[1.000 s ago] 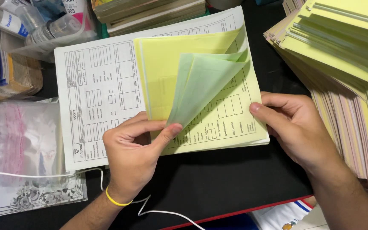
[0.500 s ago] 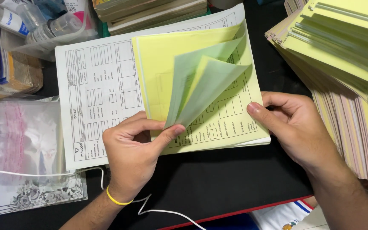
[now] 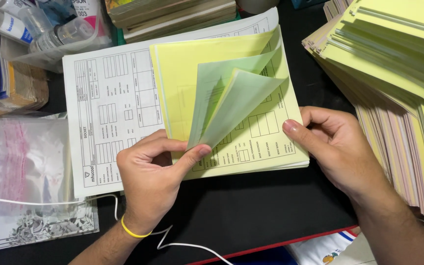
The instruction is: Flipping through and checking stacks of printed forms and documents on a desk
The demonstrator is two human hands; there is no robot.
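Two green sheets [image 3: 231, 103] now lifted, one more than before; left hand [image 3: 155, 179] pinches their corner, right hand [image 3: 339, 152] grips the yellow pad [image 3: 266, 142] edge.

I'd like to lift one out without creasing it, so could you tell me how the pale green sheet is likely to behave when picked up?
Probably floppy: the pale green sheet already curls over in an arc where the left hand lifts its corner. It looks thin and light, since the yellow sheet shows faintly through it. It may crease easily under a tight pinch.
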